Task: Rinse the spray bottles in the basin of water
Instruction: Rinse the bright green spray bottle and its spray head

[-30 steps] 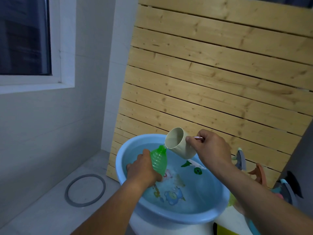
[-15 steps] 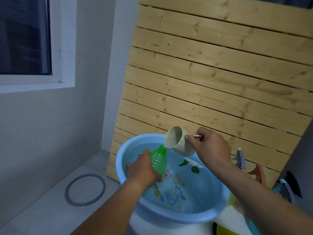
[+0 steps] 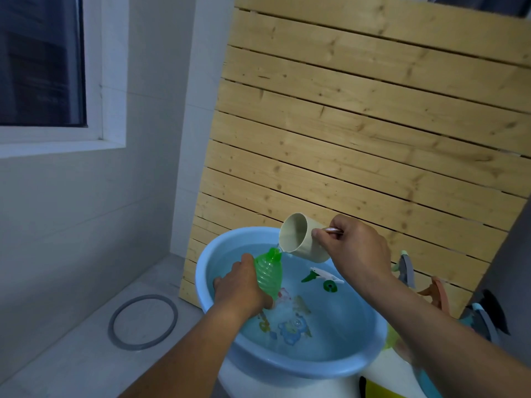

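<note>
Cup tipped over green bottle above the basin

Lower centre, left hand (image 3: pixel 240 285) grips the green spray bottle (image 3: pixel 268 272) inside the blue basin's (image 3: pixel 287 369) rim; right hand (image 3: pixel 355 251) pinches the cream cup (image 3: pixel 301 239) handle, lip touching the bottle mouth. Floor lies open lower left; slatted wooden board (image 3: pixel 359 133) close behind. Cup slightly higher than before.

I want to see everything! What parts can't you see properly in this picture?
Head view only:
- Green bottle: lower part hidden by left hand.
- Cup handle: mostly covered by right hand.
- Colourful items at right: cut off by the right arm and frame edge.
- Basin bottom picture: blurred by water.
</note>
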### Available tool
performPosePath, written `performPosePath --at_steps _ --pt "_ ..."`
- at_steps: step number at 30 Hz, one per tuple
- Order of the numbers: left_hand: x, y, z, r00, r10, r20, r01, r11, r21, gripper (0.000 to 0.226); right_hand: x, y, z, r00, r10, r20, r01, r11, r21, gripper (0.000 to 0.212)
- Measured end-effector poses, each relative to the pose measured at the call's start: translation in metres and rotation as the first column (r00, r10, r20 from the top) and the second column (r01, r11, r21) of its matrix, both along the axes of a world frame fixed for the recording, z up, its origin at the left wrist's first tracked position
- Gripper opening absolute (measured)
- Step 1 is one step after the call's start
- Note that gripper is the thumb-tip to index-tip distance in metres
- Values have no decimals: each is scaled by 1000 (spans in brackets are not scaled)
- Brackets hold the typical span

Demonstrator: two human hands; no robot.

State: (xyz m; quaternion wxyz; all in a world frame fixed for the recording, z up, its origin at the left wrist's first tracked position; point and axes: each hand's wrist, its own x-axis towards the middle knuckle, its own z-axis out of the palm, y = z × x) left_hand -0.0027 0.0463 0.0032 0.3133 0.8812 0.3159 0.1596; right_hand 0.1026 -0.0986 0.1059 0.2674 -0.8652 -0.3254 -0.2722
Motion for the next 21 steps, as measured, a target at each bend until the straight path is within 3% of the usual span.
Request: performPosePath --at_steps 21 --pt "-3 -2 3 1000 -2 -20 2 1000 6 68 -7 1 -3 993 25 118 -17 998 -66 29"
